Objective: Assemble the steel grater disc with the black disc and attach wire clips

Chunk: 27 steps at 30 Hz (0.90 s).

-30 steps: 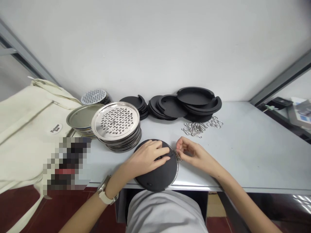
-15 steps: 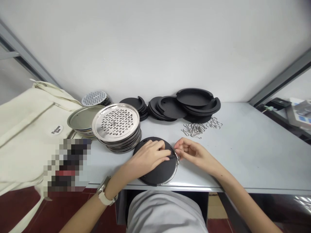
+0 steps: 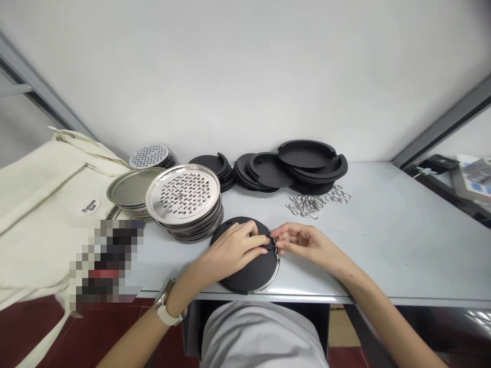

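A black round disc [image 3: 245,273] lies near the table's front edge, with a shiny metal rim along its right side. My left hand [image 3: 240,245] presses down on top of it, fingers partly bent, thumb and index finger at the disc's right part. At the right edge, a small metal clasp [image 3: 276,251] is pinched in the fingertips of my right hand [image 3: 301,243]; the fingers partly hide it. Just behind and left of the disc stands a stack of round metal graters [image 3: 184,197], close to my left hand.
Black round trays [image 3: 307,156] and black discs [image 3: 209,166] are stacked along the wall. Several metal hooks [image 3: 307,204] lie before them. Metal plates [image 3: 130,186], another grater stack [image 3: 149,156] and a cream bag [image 3: 49,204] sit left. A black device [image 3: 437,164] lies far right.
My right fingertips and the clasp have moved slightly left, onto the disc's edge. My left hand and the disc have stayed in place.
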### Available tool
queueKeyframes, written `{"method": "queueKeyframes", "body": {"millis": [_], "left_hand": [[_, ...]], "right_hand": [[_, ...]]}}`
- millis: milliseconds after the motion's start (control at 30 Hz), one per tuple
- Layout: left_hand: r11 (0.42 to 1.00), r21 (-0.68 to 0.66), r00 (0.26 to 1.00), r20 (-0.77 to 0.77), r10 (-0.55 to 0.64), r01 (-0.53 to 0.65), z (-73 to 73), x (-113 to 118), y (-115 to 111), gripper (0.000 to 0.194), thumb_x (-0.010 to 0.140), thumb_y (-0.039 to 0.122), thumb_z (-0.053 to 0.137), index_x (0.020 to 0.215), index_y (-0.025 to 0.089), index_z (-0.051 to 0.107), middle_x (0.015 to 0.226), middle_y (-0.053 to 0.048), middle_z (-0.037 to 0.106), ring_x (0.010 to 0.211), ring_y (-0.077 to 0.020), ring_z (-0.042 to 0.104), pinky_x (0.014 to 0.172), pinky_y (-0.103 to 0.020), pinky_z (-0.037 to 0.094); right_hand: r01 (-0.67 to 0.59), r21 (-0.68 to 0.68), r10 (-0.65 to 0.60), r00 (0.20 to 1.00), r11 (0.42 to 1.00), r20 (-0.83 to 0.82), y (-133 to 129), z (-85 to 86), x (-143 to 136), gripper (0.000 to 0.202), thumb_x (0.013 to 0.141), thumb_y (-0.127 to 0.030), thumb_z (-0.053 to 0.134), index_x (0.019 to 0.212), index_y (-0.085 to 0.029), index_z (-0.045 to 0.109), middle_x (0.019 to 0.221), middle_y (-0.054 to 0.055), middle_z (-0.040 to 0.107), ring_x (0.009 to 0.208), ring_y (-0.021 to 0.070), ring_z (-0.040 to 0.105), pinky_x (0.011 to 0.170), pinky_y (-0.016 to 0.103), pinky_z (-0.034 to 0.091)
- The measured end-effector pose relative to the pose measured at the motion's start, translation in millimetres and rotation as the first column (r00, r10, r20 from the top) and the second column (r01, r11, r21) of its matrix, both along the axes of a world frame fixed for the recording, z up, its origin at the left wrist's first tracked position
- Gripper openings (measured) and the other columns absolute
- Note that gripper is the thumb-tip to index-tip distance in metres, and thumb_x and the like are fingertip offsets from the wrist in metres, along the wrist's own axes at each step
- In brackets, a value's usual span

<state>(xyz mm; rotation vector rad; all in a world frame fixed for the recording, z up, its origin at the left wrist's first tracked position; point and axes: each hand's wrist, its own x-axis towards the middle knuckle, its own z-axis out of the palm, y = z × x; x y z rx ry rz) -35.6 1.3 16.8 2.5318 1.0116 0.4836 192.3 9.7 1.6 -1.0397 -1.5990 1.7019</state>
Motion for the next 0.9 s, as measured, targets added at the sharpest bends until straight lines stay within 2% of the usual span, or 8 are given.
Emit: {"method": "queueKeyframes", "body": {"millis": [200,400,600,900], "left_hand": [[1.000,0.003,1.000,-0.002,0.013,-0.013,-0.8,-0.5,-0.9,0.023,0.095,0.029,0.047,0.111,0.024,0.062,0.096,-0.004,0.052,0.088,-0.0153,0.051,0.084,-0.030,0.042],[1.000,-0.001,1.000,-0.007,0.010,-0.010,-1.3,-0.3,-0.5,0.023,0.095,0.029,0.047,0.112,0.024,0.062,0.096,-0.003,0.052,0.087,-0.0146,0.051,0.083,-0.029,0.041],[1.000,-0.010,1.000,-0.025,0.010,-0.010,-2.0,0.3,-0.3,0.023,0.095,0.029,0.046,0.113,0.024,0.061,0.097,-0.003,0.051,0.087,-0.0145,0.051,0.084,-0.029,0.041],[1.000,-0.004,1.000,-0.007,0.012,-0.012,-1.5,0.1,-1.1,0.023,0.095,0.030,0.046,0.111,0.023,0.062,0.096,-0.003,0.051,0.087,-0.0152,0.051,0.083,-0.029,0.040]], "right_hand": [[-0.024,-0.032,0.024,1.000,0.999,0.012,1.2,0.4,1.2,0.032,0.074,-0.036,0.075,0.098,-0.017,0.064,0.075,0.000,0.065,0.072,0.0137,0.061,0.075,0.030,0.050],[-0.005,-0.044,0.005,1.000,0.999,0.017,2.1,-0.7,0.9,0.035,0.071,-0.038,0.076,0.096,-0.018,0.063,0.074,0.000,0.064,0.071,0.0139,0.062,0.072,0.029,0.050],[0.003,-0.055,-0.004,1.000,0.998,-0.027,2.8,-1.7,0.4,0.028,0.071,-0.034,0.077,0.087,-0.017,0.062,0.071,0.000,0.066,0.067,0.0130,0.062,0.068,0.027,0.049],[0.031,-0.060,-0.031,1.000,0.998,0.001,6.0,-7.5,2.7,0.033,0.068,-0.034,0.080,0.093,-0.015,0.069,0.074,0.003,0.070,0.071,0.0154,0.065,0.072,0.030,0.052]]}}
